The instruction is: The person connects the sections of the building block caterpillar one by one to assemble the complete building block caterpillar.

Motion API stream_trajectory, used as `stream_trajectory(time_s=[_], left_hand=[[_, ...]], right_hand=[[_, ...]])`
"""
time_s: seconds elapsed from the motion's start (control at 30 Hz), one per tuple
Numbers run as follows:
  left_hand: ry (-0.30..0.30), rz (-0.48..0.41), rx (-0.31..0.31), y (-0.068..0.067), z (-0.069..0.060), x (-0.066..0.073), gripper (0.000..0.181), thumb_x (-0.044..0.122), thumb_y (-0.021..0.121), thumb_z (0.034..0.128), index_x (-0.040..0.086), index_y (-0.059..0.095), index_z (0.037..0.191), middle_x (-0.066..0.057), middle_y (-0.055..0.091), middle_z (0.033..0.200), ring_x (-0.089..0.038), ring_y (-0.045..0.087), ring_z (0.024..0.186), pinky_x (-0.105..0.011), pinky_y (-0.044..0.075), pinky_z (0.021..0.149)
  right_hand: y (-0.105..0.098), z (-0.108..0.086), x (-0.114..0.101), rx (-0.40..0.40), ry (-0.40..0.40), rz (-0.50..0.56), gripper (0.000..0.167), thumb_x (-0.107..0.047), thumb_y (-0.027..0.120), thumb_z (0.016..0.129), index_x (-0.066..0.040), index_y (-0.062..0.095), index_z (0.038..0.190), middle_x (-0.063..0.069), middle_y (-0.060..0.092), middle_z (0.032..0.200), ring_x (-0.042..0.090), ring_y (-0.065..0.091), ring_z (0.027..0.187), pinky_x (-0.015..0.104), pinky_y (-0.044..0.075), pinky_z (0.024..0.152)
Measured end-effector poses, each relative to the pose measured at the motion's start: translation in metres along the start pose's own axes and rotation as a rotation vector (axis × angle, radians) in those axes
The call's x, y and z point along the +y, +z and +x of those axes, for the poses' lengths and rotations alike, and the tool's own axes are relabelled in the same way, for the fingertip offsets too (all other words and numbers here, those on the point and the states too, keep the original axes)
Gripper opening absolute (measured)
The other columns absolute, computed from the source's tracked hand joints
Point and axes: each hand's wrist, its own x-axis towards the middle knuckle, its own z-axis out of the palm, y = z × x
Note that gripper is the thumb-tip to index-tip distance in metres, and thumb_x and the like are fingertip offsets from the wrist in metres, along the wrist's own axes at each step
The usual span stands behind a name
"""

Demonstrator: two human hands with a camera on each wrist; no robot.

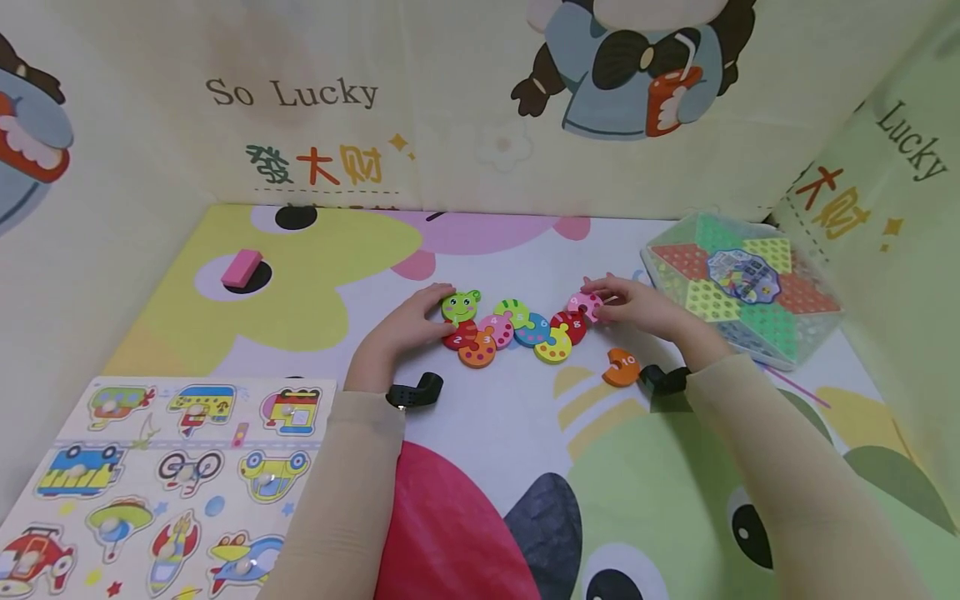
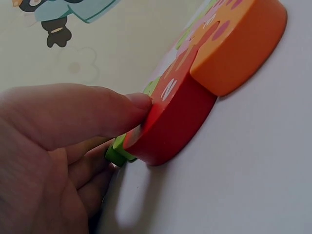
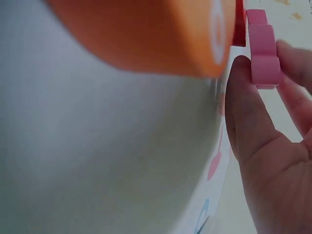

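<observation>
A wooden caterpillar number puzzle (image 1: pixel 532 331) lies in a wavy line on the table, with a smiling green head piece (image 1: pixel 461 306) at its left end. My left hand (image 1: pixel 405 323) holds that end. Its thumb touches the red piece marked 2 (image 2: pixel 168 122), and its fingers lie by the green head, partly hidden. At the other end, my right hand (image 1: pixel 647 310) pinches a pink piece marked 9 (image 3: pixel 264 53) between thumb and fingers, beside the red piece marked 8 (image 1: pixel 572 327). A loose orange piece marked 10 (image 1: pixel 622 367) lies below the right hand.
A clear lidded box (image 1: pixel 742 287) of coloured pieces stands at the back right. On the left lies a vehicle peg puzzle board (image 1: pixel 168 492). A pink block (image 1: pixel 242 268) sits at the back left. Printed sheets wall the table's back and sides.
</observation>
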Motion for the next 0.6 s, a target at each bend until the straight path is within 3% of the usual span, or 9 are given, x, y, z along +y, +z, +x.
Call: stream_trajectory(time_s=[0.3,0.6], left_hand=[[-0.007,-0.007,-0.008,0.0000,0.0006,0.0001,0.063,0.028,0.059,0.0834,0.022,0.033,0.141,0.001,0.026,0.149,-0.020,0.019,0.139,-0.046,0.021,0.112],[-0.013,-0.001,-0.007,-0.0010,-0.0009,0.0014,0.064,0.027,0.059,0.0831,0.022,0.033,0.141,0.000,0.025,0.150,-0.020,0.018,0.139,-0.047,0.022,0.111]], right_hand=[[0.0012,-0.0042,0.0027,-0.028,0.032,0.003,0.058,-0.036,0.059,0.085,-0.020,0.038,0.137,0.010,0.037,0.140,0.033,0.035,0.128,0.048,0.040,0.099],[0.0048,-0.0026,-0.0004,0.019,-0.028,-0.052,0.058,-0.031,0.061,0.085,-0.019,0.038,0.137,0.012,0.038,0.138,0.032,0.044,0.119,0.046,0.045,0.094]])
